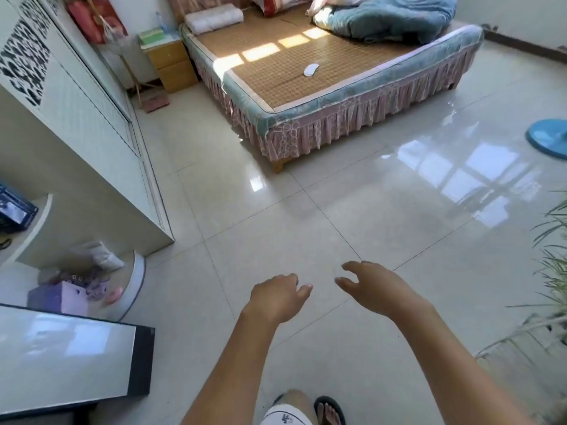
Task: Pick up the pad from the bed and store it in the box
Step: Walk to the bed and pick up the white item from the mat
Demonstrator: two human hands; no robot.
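Observation:
A small white oval pad [311,69] lies on the woven mat of the bed [306,115], near the mat's middle and far ahead of me. A purple box [58,297] sits on the low rounded shelf at the lower left. My left hand [277,297] and my right hand [372,286] hang over the tiled floor in front of me, both empty with fingers loosely curled and apart. Both hands are far from the pad and the box.
A white wardrobe [76,124] lines the left side. A wooden nightstand [170,61] stands by the bed's head. A blue quilt [392,18] is bunched on the bed. A blue fan base [549,138] and a plant [552,271] are at the right. A dark screen [70,354] sits lower left.

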